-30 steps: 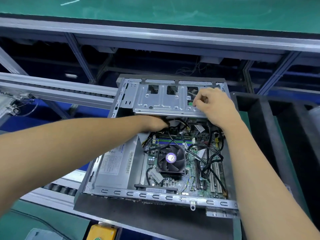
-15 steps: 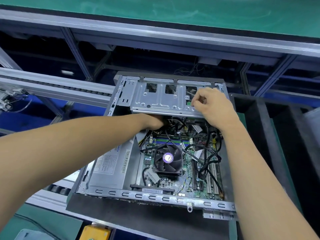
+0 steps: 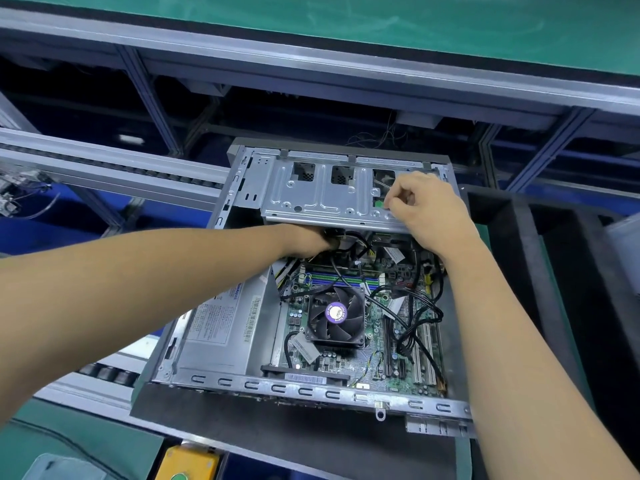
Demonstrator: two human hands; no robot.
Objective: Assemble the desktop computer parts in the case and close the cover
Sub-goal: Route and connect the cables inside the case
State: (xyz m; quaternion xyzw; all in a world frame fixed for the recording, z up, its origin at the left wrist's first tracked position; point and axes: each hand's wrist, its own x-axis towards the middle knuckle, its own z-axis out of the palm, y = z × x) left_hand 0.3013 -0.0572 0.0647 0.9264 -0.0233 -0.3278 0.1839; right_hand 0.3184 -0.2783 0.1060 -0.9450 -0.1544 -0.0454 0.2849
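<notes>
An open grey computer case [image 3: 311, 393] lies on its side in front of me. Inside are a motherboard with a black CPU fan [image 3: 335, 315], a silver power supply [image 3: 221, 327] on the left and black cables [image 3: 412, 323]. A silver drive bay bracket [image 3: 322, 195] spans the far end. My left hand [image 3: 308, 239] reaches under the bracket's near edge, and its fingers are hidden there. My right hand [image 3: 426, 209] rests on the bracket's right end, fingers curled, pinching a small green tab [image 3: 379, 203].
A black foam tray [image 3: 554, 271] stands to the right of the case. A roller conveyor rail [image 3: 104, 174] runs on the left, with a green-topped bench [image 3: 381, 26] beyond. A yellow button box [image 3: 187, 462] sits near the bottom edge.
Both hands stay at the drive bay bracket; my left hand has slid a little further under its edge. The view has shifted slightly.
</notes>
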